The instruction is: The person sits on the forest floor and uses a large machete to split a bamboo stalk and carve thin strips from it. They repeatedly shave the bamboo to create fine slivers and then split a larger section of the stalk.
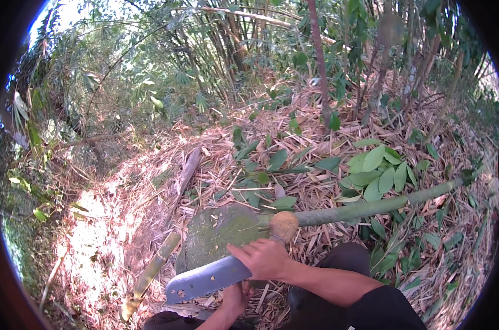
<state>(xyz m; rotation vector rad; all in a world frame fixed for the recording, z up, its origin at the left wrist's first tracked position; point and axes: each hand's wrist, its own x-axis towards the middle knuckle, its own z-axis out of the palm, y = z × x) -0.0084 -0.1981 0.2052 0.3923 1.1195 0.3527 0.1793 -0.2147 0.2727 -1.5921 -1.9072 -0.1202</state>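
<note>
Right hand (pixel 266 257): closed on the wooden handle of a broad machete (pixel 208 279). Left hand (pixel 236 297): beneath the blade, grip unclear. Green bamboo pole (pixel 370 208): butt resting on a mossy stone (pixel 219 234). Risk: a glancing stroke off the round pole could reach the left hand.

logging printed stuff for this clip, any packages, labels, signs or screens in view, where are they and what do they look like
None in view: only a forest floor of dry leaves, a mossy rock, a green bamboo pole and a broad grey blade gripped by the right hand.
</note>
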